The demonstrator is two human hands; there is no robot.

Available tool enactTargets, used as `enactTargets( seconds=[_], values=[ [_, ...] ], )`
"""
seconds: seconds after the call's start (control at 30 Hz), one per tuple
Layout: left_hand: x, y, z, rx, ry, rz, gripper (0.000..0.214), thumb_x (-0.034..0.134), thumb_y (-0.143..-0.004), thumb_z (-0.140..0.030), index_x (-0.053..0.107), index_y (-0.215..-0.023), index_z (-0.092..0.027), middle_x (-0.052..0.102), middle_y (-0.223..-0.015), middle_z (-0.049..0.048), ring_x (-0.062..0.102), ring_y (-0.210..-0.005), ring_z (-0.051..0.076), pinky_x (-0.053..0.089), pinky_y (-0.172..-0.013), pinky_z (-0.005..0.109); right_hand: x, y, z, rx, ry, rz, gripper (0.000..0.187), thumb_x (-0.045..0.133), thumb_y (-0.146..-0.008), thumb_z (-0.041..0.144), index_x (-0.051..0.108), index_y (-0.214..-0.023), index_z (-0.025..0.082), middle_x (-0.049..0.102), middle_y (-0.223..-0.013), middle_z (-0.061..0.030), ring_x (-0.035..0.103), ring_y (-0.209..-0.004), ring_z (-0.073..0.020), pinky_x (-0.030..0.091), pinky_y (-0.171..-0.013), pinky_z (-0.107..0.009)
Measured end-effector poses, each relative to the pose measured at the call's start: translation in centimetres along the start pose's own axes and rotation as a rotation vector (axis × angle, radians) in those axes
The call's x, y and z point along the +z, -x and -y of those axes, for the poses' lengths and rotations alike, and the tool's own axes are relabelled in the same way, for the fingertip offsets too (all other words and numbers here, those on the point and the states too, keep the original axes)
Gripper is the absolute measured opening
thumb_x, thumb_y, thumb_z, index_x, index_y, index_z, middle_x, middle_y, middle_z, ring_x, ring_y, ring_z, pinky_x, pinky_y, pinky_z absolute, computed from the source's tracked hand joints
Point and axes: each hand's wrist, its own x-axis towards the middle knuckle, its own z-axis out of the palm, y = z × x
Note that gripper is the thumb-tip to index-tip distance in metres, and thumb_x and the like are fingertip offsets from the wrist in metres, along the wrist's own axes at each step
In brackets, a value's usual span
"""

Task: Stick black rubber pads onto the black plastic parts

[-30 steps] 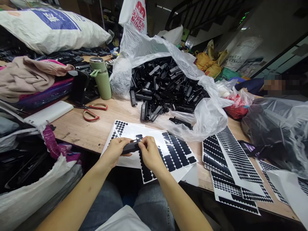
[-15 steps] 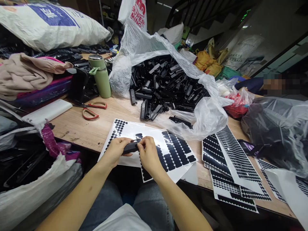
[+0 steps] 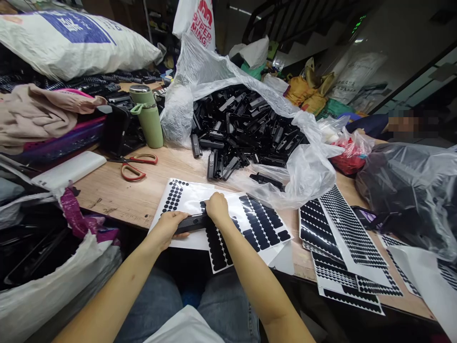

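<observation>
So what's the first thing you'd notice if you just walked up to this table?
Probably the big clear plastic bag at the back of the table, spilling a heap of black plastic parts. Next, near the front edge, the left hand holds one black part over white sheets of black stickers.

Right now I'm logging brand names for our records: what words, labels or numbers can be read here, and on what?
"SUPER MING": red letters on the white plastic bag hanging at the back.
White characters in the blue panel on the big white sack: too blurred to read.
Green lit sign at top right: too small to read.
No text shows on the green flask or the sticker sheets.
</observation>
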Motion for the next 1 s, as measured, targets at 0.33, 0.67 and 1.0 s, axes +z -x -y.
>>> enactTargets(
  seconds=[0.33, 0.67, 1.0],
  values=[
    [-0.2, -0.3, 0.4, 0.015, 0.010, 0.012, 0.013, 0.066, -0.065, -0.024, 0.066, -0.069, -0.012, 0.062, -0.066, 0.0045, 0.060, -0.058, 0.015, 0.054, -0.043, 0.025, -0.7, 1.0, 0.3, -0.033, -0.072, 0.004, 0.005, 0.052, -0.078, 0.016, 0.057, -0.078, 0.015, 0.062, -0.091, -0.0155, 0.059, -0.087, -0.0242, 0.042, -0.074, -0.034],
    [-0.6, 1.5, -1.4, 0.021, 0.027, 0.116, 0.016, 0.065, -0.069, -0.028, 0.068, -0.072, -0.013, 0.062, -0.069, 0.0044, 0.059, -0.063, 0.015, 0.055, -0.046, 0.024, -6.0, 7.4, -2.9, 0.194, -1.006, 0.280, 0.025, 0.067, -0.064, 0.036, 0.056, -0.069, 0.014, 0.052, -0.074, -0.0002, 0.052, -0.074, -0.0120, 0.048, -0.078, -0.031],
    [0.0, 2.7, -1.4, 0.097, -0.038, 0.128, 0.019, 0.068, -0.065, -0.031, 0.068, -0.071, -0.013, 0.061, -0.068, 0.0034, 0.057, -0.063, 0.015, 0.054, -0.045, 0.024, -5.6, 8.6, -2.8, 0.178, -0.972, 0.274, 0.024, 0.069, -0.061, 0.035, 0.053, -0.063, 0.016, 0.048, -0.064, 0.0029, 0.048, -0.066, -0.0105, 0.049, -0.074, -0.032]
  ],
)
